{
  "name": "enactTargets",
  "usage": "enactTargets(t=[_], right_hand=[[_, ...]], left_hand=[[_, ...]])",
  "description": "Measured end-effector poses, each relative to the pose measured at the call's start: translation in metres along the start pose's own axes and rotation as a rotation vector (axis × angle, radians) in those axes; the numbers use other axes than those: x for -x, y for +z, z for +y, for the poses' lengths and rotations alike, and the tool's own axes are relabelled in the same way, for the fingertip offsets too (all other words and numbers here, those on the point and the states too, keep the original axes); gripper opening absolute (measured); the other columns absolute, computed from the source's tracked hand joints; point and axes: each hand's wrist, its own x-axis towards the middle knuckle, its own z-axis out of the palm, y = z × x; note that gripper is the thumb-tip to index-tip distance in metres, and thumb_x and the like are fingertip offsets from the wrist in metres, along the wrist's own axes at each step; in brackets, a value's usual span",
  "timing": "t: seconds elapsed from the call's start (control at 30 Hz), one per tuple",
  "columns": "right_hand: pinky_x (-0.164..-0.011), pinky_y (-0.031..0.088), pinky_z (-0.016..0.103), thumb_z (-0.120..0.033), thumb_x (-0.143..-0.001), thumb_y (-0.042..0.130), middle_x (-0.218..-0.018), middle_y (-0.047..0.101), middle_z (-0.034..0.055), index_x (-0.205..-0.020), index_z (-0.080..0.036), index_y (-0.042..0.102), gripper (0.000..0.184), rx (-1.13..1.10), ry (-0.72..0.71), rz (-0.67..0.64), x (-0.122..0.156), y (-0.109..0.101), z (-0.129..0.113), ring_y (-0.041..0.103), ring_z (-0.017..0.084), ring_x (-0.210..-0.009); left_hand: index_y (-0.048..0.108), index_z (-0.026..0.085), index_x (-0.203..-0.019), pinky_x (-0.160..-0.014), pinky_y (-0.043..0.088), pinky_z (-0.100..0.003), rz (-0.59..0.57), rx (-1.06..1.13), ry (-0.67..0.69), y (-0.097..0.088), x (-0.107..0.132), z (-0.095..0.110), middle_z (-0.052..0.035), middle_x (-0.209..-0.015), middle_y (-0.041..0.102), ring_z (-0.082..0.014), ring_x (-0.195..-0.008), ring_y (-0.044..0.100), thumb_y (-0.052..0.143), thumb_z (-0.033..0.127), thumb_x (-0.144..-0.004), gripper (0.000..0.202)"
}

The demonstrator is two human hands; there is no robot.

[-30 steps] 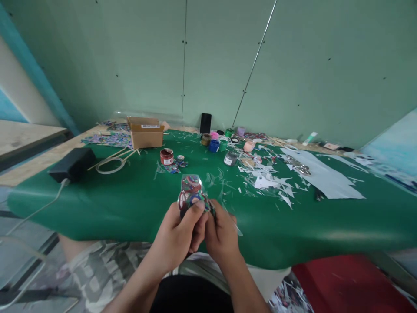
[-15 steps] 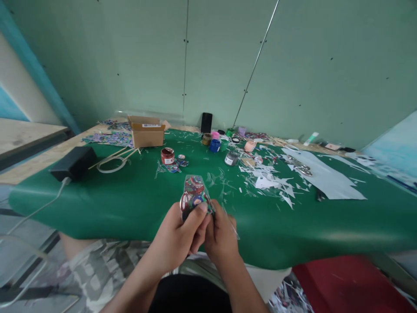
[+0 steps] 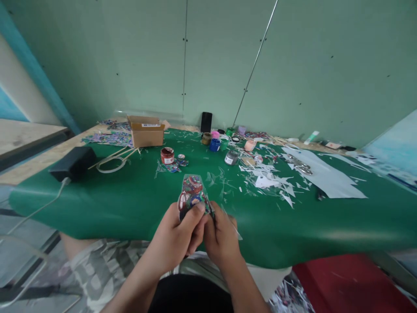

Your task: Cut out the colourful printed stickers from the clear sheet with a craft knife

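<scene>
My left hand (image 3: 174, 237) is closed, its thumb pressed on a colourful patterned piece (image 3: 192, 191) in red, blue and green. Clear film borders this piece and stands upright above my fingers. Right beside it, my right hand (image 3: 222, 237) is closed too, the knuckles of both hands nearly touching. A narrow dark edge shows between the piece and my right fingers, apparently a blade of scissors (image 3: 213, 212); the rest is hidden in the grip. A pointed strip of clear film (image 3: 238, 232) sticks out past my right hand.
On the green mat (image 3: 130, 204) stand a red paint jar (image 3: 167, 155), a grey jar (image 3: 231, 158) and several others. White paper scraps (image 3: 270, 180), metal scissors (image 3: 299, 164) and a white sheet (image 3: 325, 174) lie right. A cardboard box (image 3: 148, 134) and black adapter (image 3: 74, 163) are left.
The patterned piece and my left hand have shifted slightly left. The dark edge beside my right fingers shows more. Things on the table have stayed put.
</scene>
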Motion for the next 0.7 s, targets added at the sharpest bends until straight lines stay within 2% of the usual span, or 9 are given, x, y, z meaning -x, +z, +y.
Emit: enactTargets(t=[0.1,0.23,0.53,0.7], right_hand=[[-0.048,0.043,0.022,-0.016,-0.092,0.036,-0.058,0.063,-0.0018,-0.086,-0.021,0.057,0.022,0.018,-0.024,0.007,0.001,0.001,0.001,0.06,0.014,-0.047],[-0.048,0.043,0.021,-0.02,-0.094,0.037,-0.058,0.063,-0.0021,-0.087,-0.021,0.056,0.021,0.002,0.027,0.036,0.005,0.006,0.002,0.061,0.013,-0.047],[-0.049,0.044,0.022,-0.03,-0.097,0.038,-0.061,0.066,-0.0009,-0.093,-0.021,0.058,0.023,0.03,0.094,0.12,0.009,0.014,-0.002,0.065,0.015,-0.051],[-0.051,0.046,0.023,-0.033,-0.097,0.037,-0.062,0.066,-0.0002,-0.095,-0.02,0.06,0.025,-0.005,0.133,0.11,0.011,0.013,-0.003,0.065,0.016,-0.052]], left_hand=[[0.04,0.02,-0.046,-0.041,0.026,-0.022,-0.004,-0.057,0.006,-0.002,0.001,0.0,0.0053,-0.033,0.038,-0.0059,-0.033,0.03,0.042,0.039,-0.095,0.052],[0.039,0.021,-0.042,-0.044,0.029,-0.023,-0.004,-0.116,0.042,-0.001,0.002,0.001,0.0047,-0.033,0.038,-0.0065,-0.035,0.032,0.041,0.037,-0.096,0.056],[0.04,0.021,-0.047,-0.044,0.032,-0.022,0.004,-0.002,0.042,0.006,0.003,0.003,0.0057,-0.033,0.036,-0.0068,-0.035,0.032,0.04,0.037,-0.095,0.051],[0.04,0.021,-0.049,-0.041,0.031,-0.019,0.005,0.055,0.024,0.009,0.004,0.005,0.0066,-0.033,0.035,-0.0056,-0.033,0.032,0.043,0.038,-0.092,0.046]])
